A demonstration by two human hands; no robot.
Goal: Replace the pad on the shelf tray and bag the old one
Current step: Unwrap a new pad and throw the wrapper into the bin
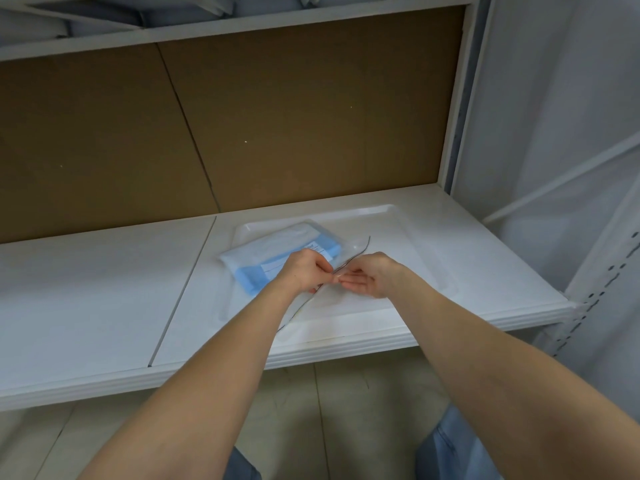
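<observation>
On my feed both forearms reach in over the white shelf point(104, 289), and the hands meet above the white tray point(381, 208) on its right half. Left hand point(304, 268): grip closed, fingers curled tight, pinching the dark-lined edge of a clear bag point(358, 245). Right hand point(375, 277): fingers fairly straight and pointing left, grip nipping that same edge just beside the left fingertips, so the two hands touch there. The bag is lifted off the tray at the pinch. One end of it curves away over the middle of the tray, and the other drops under the left wrist toward the near rim. It is see-through, and I cannot tell whether its mouth is parted or whether anything is inside. The pad point(263, 252) is blue, in a thin wrapper with a white label, lying flat on the left part of the tray with the wrapper reaching the left rim. The left hand hides its near right corner from me, and I cannot say whether hand and pad touch. A brown cardboard panel point(277, 116) backs the shelf, a white upright point(453, 133) stands at the right, and below the shelf edge I see floor tiles point(311, 410) and blue jeans point(450, 448)
</observation>
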